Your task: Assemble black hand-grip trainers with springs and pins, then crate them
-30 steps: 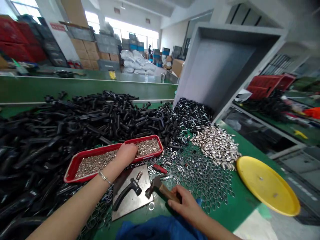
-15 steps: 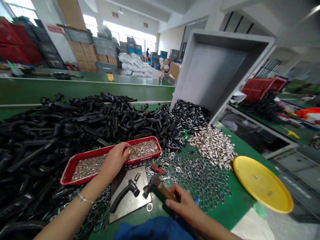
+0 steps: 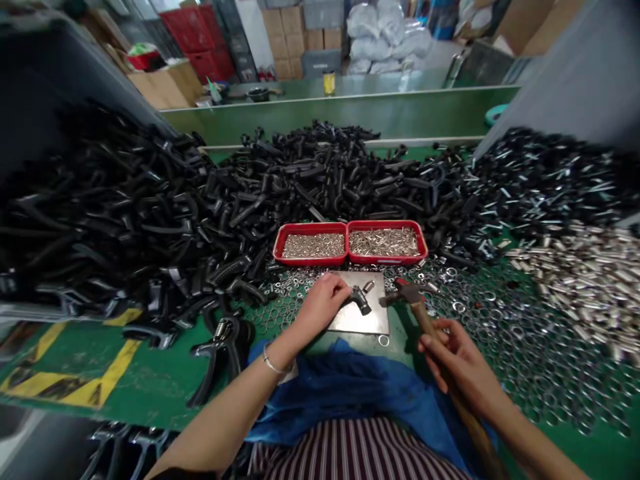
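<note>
My left hand (image 3: 326, 300) is at the metal plate (image 3: 367, 327), its fingers closed at the curved black handle (image 3: 359, 298) lying there. The hand covers the handle's tail; whether a small pin is also between the fingertips cannot be made out. A small silver cylinder (image 3: 369, 286) lies beside the handle's head. My right hand (image 3: 457, 353) grips a hammer (image 3: 423, 317) by its wooden shaft, the head held just off the plate's right edge. Behind the plate sit two red trays, the left tray (image 3: 277, 245) and the right tray (image 3: 424, 243), both with small silver parts.
Black handles (image 3: 300, 180) are heaped along the back and left. Metal rings (image 3: 530, 360) are spread to the right, near a pile of silver cylinders (image 3: 600, 280) and dark-headed screws (image 3: 545, 173). A blue cloth (image 3: 345, 373) lies at the front edge. Grey bins flank both sides.
My left hand has moved from the red tray down to the black handle on the plate. The right hand still holds the hammer. The view has turned left and downward.
</note>
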Demonstrator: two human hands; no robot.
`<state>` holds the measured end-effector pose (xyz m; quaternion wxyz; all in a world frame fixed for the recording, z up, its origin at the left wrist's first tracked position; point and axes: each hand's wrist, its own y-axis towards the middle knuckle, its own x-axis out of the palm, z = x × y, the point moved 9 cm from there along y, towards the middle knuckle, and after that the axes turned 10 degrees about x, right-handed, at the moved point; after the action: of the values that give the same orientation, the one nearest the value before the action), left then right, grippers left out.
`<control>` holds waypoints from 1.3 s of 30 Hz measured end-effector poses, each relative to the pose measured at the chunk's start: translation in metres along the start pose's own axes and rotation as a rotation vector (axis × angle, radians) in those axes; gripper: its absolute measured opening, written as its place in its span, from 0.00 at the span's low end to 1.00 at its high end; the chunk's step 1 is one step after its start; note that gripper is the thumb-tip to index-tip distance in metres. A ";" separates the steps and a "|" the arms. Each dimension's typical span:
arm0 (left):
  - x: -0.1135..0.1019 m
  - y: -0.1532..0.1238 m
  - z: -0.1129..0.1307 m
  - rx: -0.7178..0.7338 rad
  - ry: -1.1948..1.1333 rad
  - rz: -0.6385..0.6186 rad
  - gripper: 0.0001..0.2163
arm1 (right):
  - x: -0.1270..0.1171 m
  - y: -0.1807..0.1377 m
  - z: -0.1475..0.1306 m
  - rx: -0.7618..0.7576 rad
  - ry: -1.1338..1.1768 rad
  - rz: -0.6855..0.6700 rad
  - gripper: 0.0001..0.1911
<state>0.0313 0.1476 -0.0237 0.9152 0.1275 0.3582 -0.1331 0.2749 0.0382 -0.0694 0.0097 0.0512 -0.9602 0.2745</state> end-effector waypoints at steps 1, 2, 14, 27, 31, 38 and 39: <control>0.005 0.001 -0.002 -0.004 0.025 -0.007 0.09 | 0.001 0.000 -0.003 0.000 0.001 -0.002 0.15; 0.010 0.004 -0.004 -0.012 0.045 -0.010 0.09 | 0.002 -0.001 -0.006 -0.003 0.002 0.001 0.16; 0.032 0.028 -0.002 -0.007 0.354 -0.094 0.10 | 0.004 0.008 -0.009 -0.012 0.006 0.015 0.18; 0.044 -0.008 0.014 0.047 0.271 -0.041 0.43 | 0.029 0.005 -0.092 -0.551 -0.867 0.054 0.29; 0.050 -0.013 0.006 0.006 0.169 -0.025 0.45 | 0.042 0.026 -0.091 -0.527 -1.015 -0.025 0.28; 0.046 -0.013 0.005 0.008 0.107 -0.005 0.41 | 0.018 0.031 -0.075 -0.286 -0.623 0.007 0.31; 0.043 -0.015 0.004 -0.015 0.071 0.016 0.39 | 0.014 0.030 -0.063 -0.211 -0.548 0.015 0.33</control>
<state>0.0590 0.1259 -0.0527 0.9040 0.1283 0.3904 -0.1184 0.2572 0.0951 -0.0312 -0.2465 0.1152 -0.9506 0.1493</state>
